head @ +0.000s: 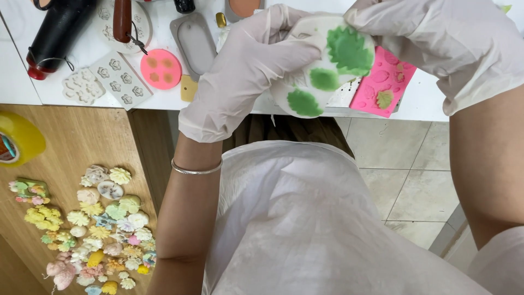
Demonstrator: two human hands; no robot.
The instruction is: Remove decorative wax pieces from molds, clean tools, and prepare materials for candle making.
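Note:
Both my hands wear thin white gloves and grip a round white silicone mould with three green leaf-shaped fillings. My left hand holds its left side, thumb pressed across the face. At the mould's upper right edge is my right hand, which clasps it from above. The mould is lifted over the front edge of the white table, tilted toward me. A silver bangle sits on my left wrist.
A pink rectangular mould with one green piece lies under the round one. Farther left are a pink round mould, white flower moulds, a grey oval mould and a black bottle. Several small pastel cast flowers lie on a wooden surface.

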